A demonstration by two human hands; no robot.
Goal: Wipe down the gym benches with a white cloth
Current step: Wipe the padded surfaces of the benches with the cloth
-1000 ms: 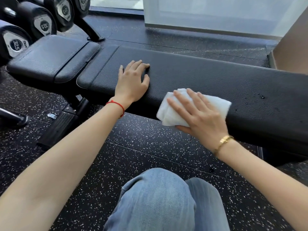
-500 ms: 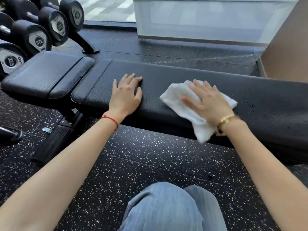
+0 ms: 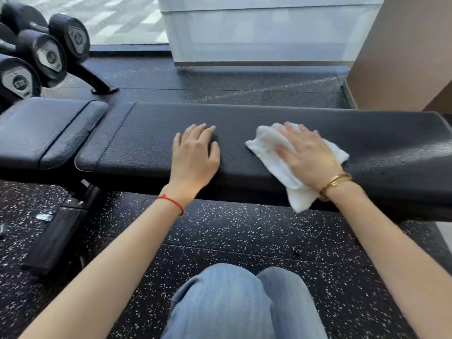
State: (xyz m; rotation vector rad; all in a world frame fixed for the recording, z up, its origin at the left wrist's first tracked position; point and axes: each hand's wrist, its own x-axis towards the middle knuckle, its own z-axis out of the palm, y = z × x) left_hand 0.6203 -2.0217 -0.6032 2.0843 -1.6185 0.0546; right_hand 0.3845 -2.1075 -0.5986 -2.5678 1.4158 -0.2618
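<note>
From my head camera, looking down, the black padded bench (image 3: 244,123) runs across in front of me, its long pad to the right and its shorter seat pad (image 3: 46,128) at the left end.

My right hand (image 3: 309,157) lies flat on the white cloth (image 3: 269,145), on the right half of the long pad towards the near edge. The fingers (image 3: 291,129) are nearly straight and spread, pressing down on the cloth rather than curling round it; the thumb points left across the fabric. The cloth shows past my fingertips on the far side, spreads out to the left of my thumb and to the right of my little finger, and one end hangs over the near edge of the bench below my wrist. A gold bracelet (image 3: 336,182) sits on that wrist.

My left hand (image 3: 194,155) rests palm down on the bare pad near the middle of the bench, apart from the cloth. Its fingers (image 3: 200,129) are straight and close together, holding nothing. A red string (image 3: 171,201) circles that wrist.

Dumbbells (image 3: 46,50) stand beyond the left end of the bench. Below the near edge is speckled black floor (image 3: 232,231), and my knee in blue jeans (image 3: 232,302).
</note>
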